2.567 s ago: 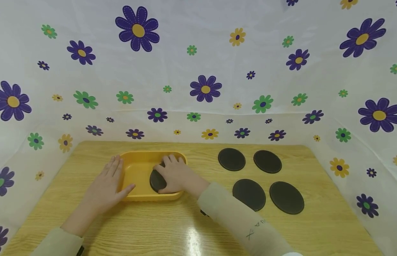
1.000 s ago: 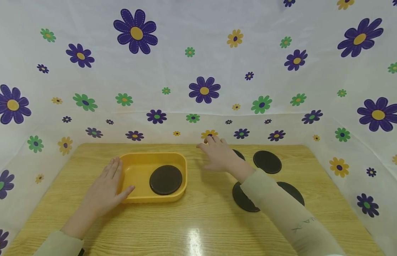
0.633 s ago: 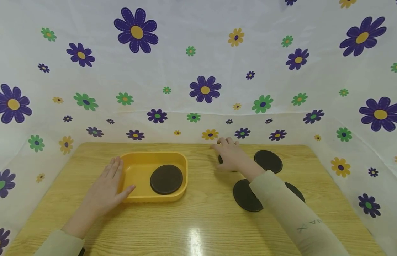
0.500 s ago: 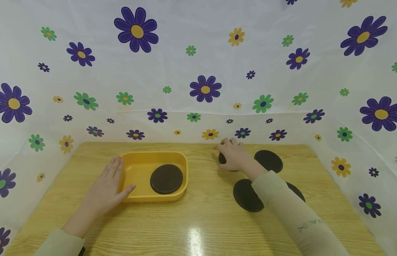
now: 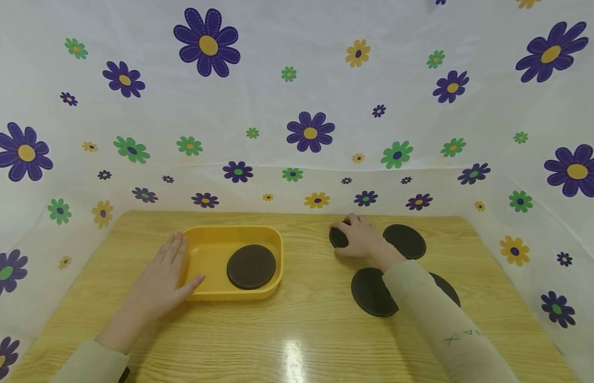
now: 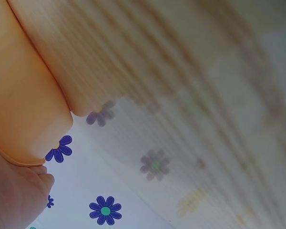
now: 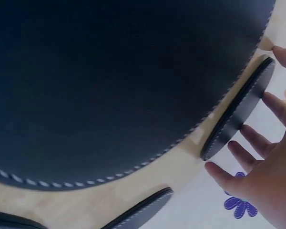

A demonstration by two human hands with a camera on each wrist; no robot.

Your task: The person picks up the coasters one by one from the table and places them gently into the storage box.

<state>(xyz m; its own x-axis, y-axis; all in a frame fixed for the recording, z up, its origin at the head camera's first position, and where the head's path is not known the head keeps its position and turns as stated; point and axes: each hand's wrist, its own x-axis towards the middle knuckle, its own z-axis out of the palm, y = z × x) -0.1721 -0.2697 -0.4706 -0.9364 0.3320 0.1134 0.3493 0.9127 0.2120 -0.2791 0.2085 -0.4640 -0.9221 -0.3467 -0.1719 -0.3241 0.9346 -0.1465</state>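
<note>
My left hand [image 5: 155, 276] lies flat with straight fingers along the left side of a yellow plastic tray [image 5: 203, 263], its thumb over the near rim. A round black coaster [image 5: 251, 267] lies in the right half of the tray. At the back right, my right hand [image 5: 364, 239] reaches over another black coaster [image 5: 338, 238], thumb at its near edge and fingertips at its far side, partly hiding it. In the right wrist view the fingers [image 7: 276, 107] are spread and fairly straight, tips right at that stitched coaster [image 7: 240, 109].
Three more black coasters lie on the wooden table [image 5: 230, 340]: a back one [image 5: 404, 241], a front one [image 5: 372, 292], and a front right one [image 5: 445, 287] half hidden by the right sleeve [image 5: 436, 314]. A white flowered cloth [image 5: 258, 106] walls the table's back and sides.
The right hand let go of the coaster in the tray and moved right to the back left coaster on the table, lowering over it. The left hand stayed at the tray.
</note>
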